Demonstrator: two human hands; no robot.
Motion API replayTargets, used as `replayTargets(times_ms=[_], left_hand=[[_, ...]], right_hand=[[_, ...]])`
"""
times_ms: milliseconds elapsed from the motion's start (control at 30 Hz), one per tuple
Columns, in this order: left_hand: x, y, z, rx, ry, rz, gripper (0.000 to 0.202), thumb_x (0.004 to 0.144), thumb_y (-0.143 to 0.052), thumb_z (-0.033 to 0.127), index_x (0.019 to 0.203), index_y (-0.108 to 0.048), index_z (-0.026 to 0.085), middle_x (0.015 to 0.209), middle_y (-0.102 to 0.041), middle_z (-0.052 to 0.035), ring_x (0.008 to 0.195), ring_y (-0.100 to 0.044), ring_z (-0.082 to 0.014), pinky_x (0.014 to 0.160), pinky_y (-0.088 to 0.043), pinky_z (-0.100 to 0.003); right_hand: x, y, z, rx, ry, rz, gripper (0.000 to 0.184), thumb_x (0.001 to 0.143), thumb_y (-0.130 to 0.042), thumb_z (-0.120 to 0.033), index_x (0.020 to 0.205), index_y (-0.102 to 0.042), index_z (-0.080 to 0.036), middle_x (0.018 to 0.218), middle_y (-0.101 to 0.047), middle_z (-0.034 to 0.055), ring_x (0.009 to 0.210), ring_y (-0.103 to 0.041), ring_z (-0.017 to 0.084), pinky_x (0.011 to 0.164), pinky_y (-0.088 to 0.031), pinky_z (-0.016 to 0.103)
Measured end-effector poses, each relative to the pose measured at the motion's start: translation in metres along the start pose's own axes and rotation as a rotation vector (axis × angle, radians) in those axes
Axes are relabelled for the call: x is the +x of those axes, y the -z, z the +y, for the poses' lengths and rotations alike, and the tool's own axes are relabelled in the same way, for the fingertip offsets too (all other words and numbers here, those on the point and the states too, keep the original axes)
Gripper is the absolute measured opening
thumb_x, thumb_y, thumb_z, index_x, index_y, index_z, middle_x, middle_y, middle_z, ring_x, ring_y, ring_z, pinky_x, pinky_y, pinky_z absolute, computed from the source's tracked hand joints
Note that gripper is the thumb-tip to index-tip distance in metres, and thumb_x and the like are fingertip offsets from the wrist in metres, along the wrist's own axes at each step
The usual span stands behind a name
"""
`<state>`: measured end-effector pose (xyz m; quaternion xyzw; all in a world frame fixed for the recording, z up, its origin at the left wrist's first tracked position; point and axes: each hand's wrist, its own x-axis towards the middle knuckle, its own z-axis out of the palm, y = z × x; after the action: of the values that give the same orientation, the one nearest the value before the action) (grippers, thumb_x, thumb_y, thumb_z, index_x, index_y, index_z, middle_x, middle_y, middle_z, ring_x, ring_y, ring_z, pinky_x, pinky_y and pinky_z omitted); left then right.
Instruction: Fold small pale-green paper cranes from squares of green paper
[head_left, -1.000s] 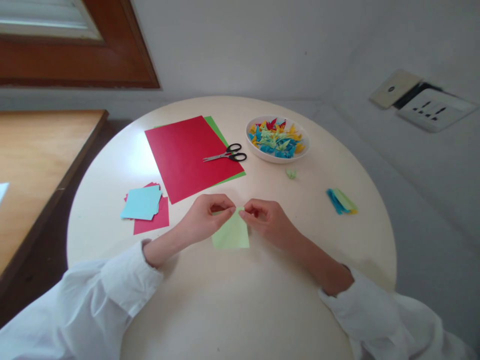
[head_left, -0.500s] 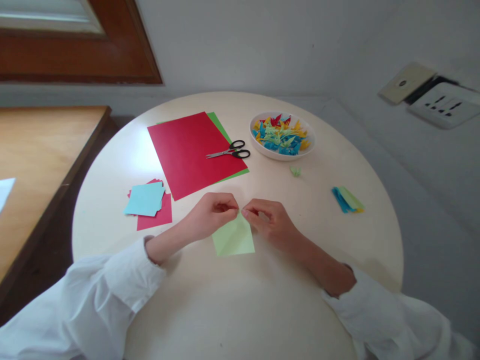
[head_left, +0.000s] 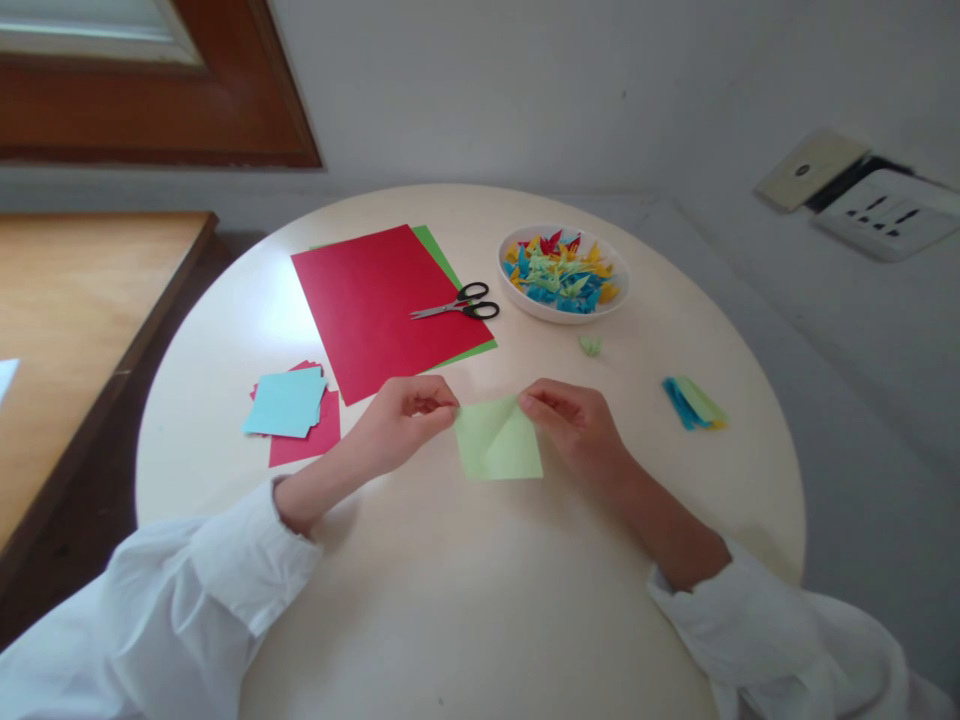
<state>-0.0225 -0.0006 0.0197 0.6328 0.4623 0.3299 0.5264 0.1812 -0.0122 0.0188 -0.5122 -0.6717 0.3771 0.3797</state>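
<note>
A light green square of paper (head_left: 500, 445) is held out flat between my two hands, with a faint diagonal crease across it. My left hand (head_left: 409, 420) pinches its upper left corner. Thumb and finger of my right hand (head_left: 574, 425) close on the upper right corner. Beyond my left hand lies a large red sheet (head_left: 375, 310) over a green sheet (head_left: 439, 250). Scissors (head_left: 457, 303) with black handles rest across the red sheet's right side. A small folded green paper piece (head_left: 590, 345) sits on the table past my right hand.
A white bowl (head_left: 510, 292) of colourful folded paper pieces stands at the back of the round table (head_left: 480, 620). On the left, light blue squares (head_left: 285, 402) overlap red squares (head_left: 322, 435). Folded blue, green and yellow papers (head_left: 694, 402) lie at the right. Wall sockets (head_left: 889, 212) are beyond.
My hands have moved apart from nearly touching at the paper's top edge. The green square is now stretched between them, shifted slightly right and farther from me.
</note>
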Motion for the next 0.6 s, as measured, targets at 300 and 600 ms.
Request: replayTargets(times_ms=[300,600], left_hand=[[0.000,0.003,0.008,-0.012,0.079,0.154,0.011,0.063,-0.053,0.023,0.059,-0.058,0.015,0.060,-0.061,-0.0011,0.057,-0.054,-0.0119,0.054,-0.042,-0.023],[-0.001,-0.005,0.004,-0.055,0.015,0.038,0.030,0.074,-0.058,0.042,0.076,-0.061,0.013,0.074,-0.064,-0.0051,0.068,-0.058,-0.0147,0.059,-0.046,-0.024]], right_hand=[[0.010,0.014,0.013,0.051,-0.041,0.195,0.022,0.072,-0.053,-0.030,0.054,-0.052,-0.018,0.053,-0.046,-0.0019,0.053,-0.042,0.012,0.050,-0.033,0.025],[-0.001,-0.006,0.008,-0.014,0.023,0.047,0.023,0.078,-0.050,-0.030,0.058,-0.053,-0.018,0.054,-0.049,-0.0025,0.053,-0.045,0.011,0.051,-0.035,0.024]])
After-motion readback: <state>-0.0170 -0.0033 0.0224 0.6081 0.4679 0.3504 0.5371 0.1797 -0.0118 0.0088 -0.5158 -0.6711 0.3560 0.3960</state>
